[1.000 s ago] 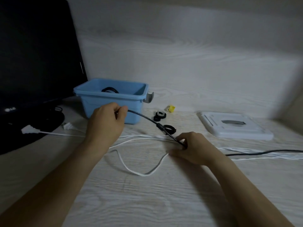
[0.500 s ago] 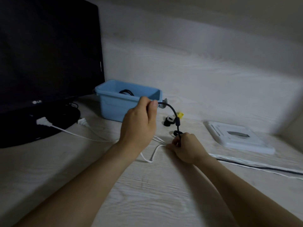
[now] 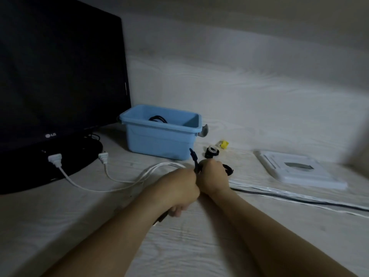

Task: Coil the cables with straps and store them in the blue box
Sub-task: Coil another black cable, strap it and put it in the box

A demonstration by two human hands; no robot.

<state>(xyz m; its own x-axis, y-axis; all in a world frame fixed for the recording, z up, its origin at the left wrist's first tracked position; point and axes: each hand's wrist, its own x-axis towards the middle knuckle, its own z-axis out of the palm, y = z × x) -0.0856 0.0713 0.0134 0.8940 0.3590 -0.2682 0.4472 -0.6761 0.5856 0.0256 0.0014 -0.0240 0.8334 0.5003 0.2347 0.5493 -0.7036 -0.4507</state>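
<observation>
two hands met over the pale table (image 3: 199, 246), just in front of the blue box (image 3: 159, 142), which already held a dark coil. the black cable (image 3: 299, 198) trailed off to the right beside white cables (image 3: 123, 181), its near end bent up between the fists. to coil well, each loop likely wanted the same size, fed by one hand and stacked in the other, with slack drawn in gently so the white cables were not dragged. a strap seemed to ride near the end, ready for binding. the left hand (image 3: 177, 188) was clenched round the cable, a stub showing below it. the right hand (image 3: 212, 176) pinched the upturned end (image 3: 194, 158), fingers curled.
</observation>
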